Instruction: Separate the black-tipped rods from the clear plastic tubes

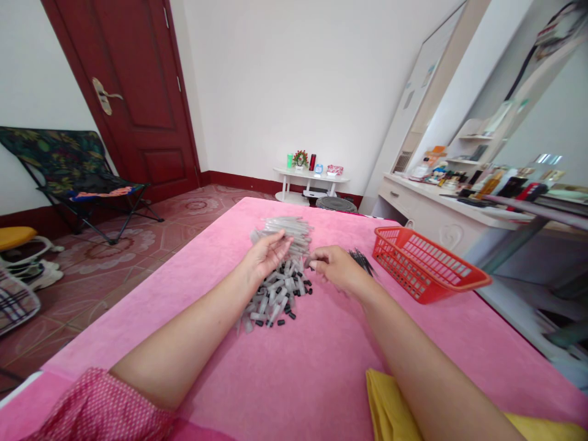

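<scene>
On a pink cloth-covered table (321, 367) lies a heap of small clear plastic tubes with black caps (275, 297). Behind it sits a bundle of long clear tubes (289, 231). My left hand (266, 254) hovers over the heap with its fingers curled around a clear tube. My right hand (335, 266) is just right of the heap, its thumb and forefinger pinched on something small that I cannot make out. A small bunch of thin black sticks (362, 260) lies beside the right hand.
A red plastic basket (427, 263) stands at the right on the table. A white dresser with bottles (459, 190) is beyond it. A folding chair (68, 171) and a red door (133, 92) are at the left. A yellow cloth (390, 404) lies near me.
</scene>
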`<state>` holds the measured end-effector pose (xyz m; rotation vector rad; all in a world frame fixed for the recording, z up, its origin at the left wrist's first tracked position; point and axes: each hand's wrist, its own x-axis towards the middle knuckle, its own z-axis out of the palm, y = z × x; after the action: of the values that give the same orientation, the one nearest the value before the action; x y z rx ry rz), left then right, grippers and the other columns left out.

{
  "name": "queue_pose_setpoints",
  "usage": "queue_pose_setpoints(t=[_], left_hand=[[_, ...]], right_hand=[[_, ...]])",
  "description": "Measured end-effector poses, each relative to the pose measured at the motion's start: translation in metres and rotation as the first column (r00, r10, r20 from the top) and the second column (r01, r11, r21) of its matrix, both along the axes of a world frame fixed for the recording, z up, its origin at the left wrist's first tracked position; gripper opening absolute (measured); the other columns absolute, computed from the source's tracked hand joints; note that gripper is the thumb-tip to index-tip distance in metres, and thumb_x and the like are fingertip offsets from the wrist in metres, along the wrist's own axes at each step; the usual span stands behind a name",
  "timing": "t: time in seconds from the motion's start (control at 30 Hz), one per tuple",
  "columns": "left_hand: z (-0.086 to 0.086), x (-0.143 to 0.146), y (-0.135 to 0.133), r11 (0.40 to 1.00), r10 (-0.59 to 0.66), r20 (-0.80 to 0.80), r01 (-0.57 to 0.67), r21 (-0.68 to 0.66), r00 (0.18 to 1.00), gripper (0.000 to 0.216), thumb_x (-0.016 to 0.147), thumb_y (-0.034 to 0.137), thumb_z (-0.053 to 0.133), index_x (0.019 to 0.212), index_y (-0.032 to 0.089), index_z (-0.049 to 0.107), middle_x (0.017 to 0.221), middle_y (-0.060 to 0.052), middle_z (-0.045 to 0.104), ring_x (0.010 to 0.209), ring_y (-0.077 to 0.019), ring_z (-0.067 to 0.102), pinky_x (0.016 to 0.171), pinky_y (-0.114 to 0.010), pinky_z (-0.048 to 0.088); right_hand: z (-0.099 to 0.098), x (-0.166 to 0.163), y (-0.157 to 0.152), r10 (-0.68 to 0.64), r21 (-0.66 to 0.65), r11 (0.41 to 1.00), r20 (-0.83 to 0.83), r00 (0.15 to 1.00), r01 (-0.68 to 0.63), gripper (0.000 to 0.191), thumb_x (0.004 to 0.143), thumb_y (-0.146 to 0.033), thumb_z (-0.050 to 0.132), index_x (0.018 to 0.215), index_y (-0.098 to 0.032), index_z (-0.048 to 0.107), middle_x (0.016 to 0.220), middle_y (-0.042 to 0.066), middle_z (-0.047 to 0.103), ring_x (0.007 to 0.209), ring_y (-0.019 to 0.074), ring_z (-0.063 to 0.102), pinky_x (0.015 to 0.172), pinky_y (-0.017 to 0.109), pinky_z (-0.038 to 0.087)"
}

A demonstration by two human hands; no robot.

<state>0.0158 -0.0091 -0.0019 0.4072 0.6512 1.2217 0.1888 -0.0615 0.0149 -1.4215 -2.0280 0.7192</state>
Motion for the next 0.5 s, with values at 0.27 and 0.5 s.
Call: queue_pose_setpoints(t=[0.27,0.5], left_hand=[[-0.007,0.009,-0.006,0.987,-0.082,-0.064,0.090,0.133,0.995,0.004,0.074,0.005,0.062,0.074,0.009,0.061,0.069,-0.006,0.068,0.067,-0.0130,0.067,0.067,-0.019,0.056],[-0.009,0.013,-0.011,0.968,-0.079,-0.109,0.103,0.230,0.991,0.006,0.073,0.007,0.064,0.068,0.010,0.062,0.071,-0.005,0.069,0.070,-0.0141,0.067,0.076,-0.024,0.055]], right_hand=[[-0.004,-0.013,0.001,-0.152,-0.008,0.982,-0.615,0.773,0.187,0.021,0.067,-0.033,0.061,0.078,-0.015,0.056,0.058,-0.003,0.056,0.048,0.0099,0.052,0.045,0.021,0.043],[0.000,-0.011,0.000,-0.162,0.060,0.968,-0.586,0.794,0.243,0.021,0.060,-0.024,0.066,0.078,-0.014,0.058,0.068,0.002,0.063,0.060,0.0139,0.060,0.052,0.023,0.048]])
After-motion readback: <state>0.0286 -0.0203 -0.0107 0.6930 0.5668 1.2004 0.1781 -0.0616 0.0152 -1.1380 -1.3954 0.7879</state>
